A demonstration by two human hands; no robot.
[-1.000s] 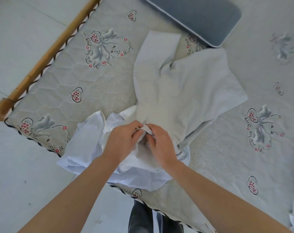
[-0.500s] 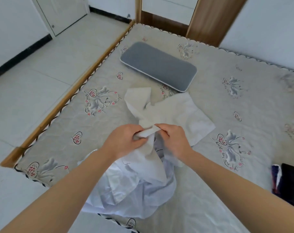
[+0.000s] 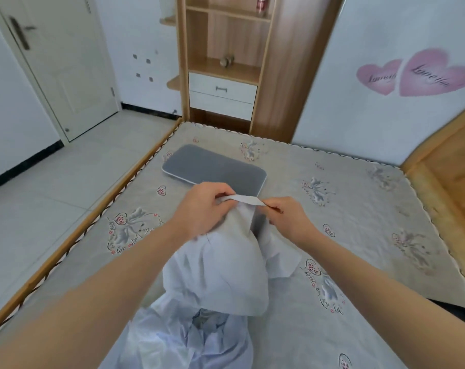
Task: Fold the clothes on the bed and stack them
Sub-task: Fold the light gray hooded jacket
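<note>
Both hands have lifted since half a second ago: the pale grey-white cotton garment (image 3: 234,251) that lay partly spread on the mattress now hangs bunched from its top edge, and the camera has tilted up to take in the room.

Left hand (image 3: 202,209): grip closed, fingers curled round the garment's hem band at its left end. Right hand (image 3: 287,214): grip closed too, thumb and fingers pinching the same band at its right end. Band is pulled straight between the two hands, held above the bed.

Garment body drops from the band down to the quilted beige mattress with heart-and-flower print (image 3: 359,209). Its lower part rests against a crumpled light blue-white shirt (image 3: 188,334) heaped at the near edge of the bed.

Flat grey rectangular cushion with rounded corners (image 3: 212,166) lies on the mattress just beyond the hands. Dark fabric item (image 3: 455,312) at the right edge, mostly out of frame; cannot tell what it is.

Behind the bed: wooden shelf unit with white drawers (image 3: 223,86), white door (image 3: 63,62) on the left, pink heart wall stickers (image 3: 415,73) on the right.
</note>
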